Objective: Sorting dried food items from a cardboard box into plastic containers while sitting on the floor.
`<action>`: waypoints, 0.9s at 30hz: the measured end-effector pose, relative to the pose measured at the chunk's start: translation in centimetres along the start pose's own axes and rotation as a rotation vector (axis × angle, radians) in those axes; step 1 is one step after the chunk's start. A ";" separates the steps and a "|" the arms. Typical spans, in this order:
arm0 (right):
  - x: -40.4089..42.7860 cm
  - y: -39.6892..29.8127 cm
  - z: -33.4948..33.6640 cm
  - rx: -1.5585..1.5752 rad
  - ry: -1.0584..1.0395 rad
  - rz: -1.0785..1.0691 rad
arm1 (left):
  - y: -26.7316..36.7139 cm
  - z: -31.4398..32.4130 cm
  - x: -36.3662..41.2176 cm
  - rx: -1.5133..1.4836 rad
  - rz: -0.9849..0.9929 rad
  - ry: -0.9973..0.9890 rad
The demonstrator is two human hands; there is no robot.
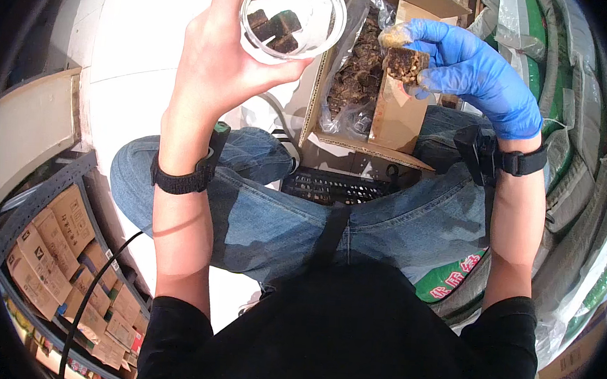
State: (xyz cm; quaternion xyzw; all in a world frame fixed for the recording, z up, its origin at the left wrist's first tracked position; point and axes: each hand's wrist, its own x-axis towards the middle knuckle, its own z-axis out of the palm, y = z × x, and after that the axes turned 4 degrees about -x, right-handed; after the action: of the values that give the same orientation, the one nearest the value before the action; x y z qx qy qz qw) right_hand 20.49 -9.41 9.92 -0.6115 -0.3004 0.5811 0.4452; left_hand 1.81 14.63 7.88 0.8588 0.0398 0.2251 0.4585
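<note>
My bare left hand (223,54) holds a clear plastic cup (312,53) up at the top centre, its open mouth facing me. Several dark brown blocks (284,25) of soil-like material lie inside it. To its right, my right hand (462,69), in a blue glove with soiled fingertips, pinches a similar crumbly block (406,65) between thumb and fingers. Below and between the hands stands an open cardboard box (314,107), lined with a clear plastic bag (357,121) that holds many more brown clumps (357,73). A cardboard flap or divider (399,117) stands along its right part.
A black plastic crate (335,187) sits on the floor before my legs. Filled green and grey sacks (572,148) are stacked at the right. At the lower left, a metal shelf (48,194) carries cardboard cartons (44,257); a black cable (91,286) runs past it.
</note>
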 end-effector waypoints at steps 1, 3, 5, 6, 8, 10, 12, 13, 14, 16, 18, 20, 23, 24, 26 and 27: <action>-0.2 -0.3 0.1 0.044 0.005 -0.036 | 0.0 0.1 0.0 0.000 0.002 0.000; -0.8 -0.5 0.0 0.088 0.012 -0.074 | 0.2 0.3 0.0 -0.008 -0.069 -0.022; -1.4 -0.2 -0.3 0.000 0.083 -0.118 | 0.0 0.6 0.1 -0.037 -0.075 -0.029; -1.3 -0.3 -0.4 0.000 0.082 -0.122 | -0.3 0.7 0.0 -0.037 -0.072 -0.024; -1.1 -0.5 -0.4 -0.011 0.069 -0.122 | -0.3 0.6 0.0 -0.034 -0.068 -0.017; -1.3 -0.6 -0.3 0.009 0.097 -0.112 | 0.2 0.6 0.2 -0.067 -0.103 -0.044; -1.1 -0.9 -0.1 0.028 0.119 -0.104 | 0.1 0.6 0.2 -0.052 -0.084 -0.041; -0.8 -1.1 0.0 0.076 0.076 -0.108 | 0.1 0.6 0.1 -0.037 -0.068 -0.040; -0.6 -1.3 0.1 0.124 0.032 -0.110 | 0.2 0.4 0.1 -0.033 -0.069 -0.035; -0.5 -1.2 -0.1 0.112 0.016 -0.107 | 0.3 0.3 0.1 0.036 -0.040 -0.068; -0.5 -1.2 -0.2 0.102 0.000 -0.103 | 0.2 0.3 0.1 0.007 -0.042 -0.069; -0.5 -1.3 -0.1 0.075 0.018 -0.071 | 0.2 0.3 0.1 -0.022 -0.046 -0.071; 0.0 -1.7 0.5 0.093 0.014 -0.096 | 0.2 0.3 0.1 0.017 -0.047 -0.077; 0.2 -1.7 0.5 0.093 0.014 -0.094 | 0.2 0.3 0.1 0.037 -0.036 -0.074; 0.4 -1.7 0.5 0.048 0.022 -0.108 | 0.3 0.3 0.1 0.055 -0.026 -0.071; 0.3 -1.6 0.5 0.048 0.023 -0.107 | 0.3 0.3 0.1 0.047 -0.030 -0.067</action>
State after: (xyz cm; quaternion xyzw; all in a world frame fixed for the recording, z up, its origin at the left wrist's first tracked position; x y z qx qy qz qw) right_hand 20.32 -8.33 11.28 -0.5902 -0.3138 0.5564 0.4936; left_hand 1.95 14.27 7.99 0.8757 0.0425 0.1884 0.4425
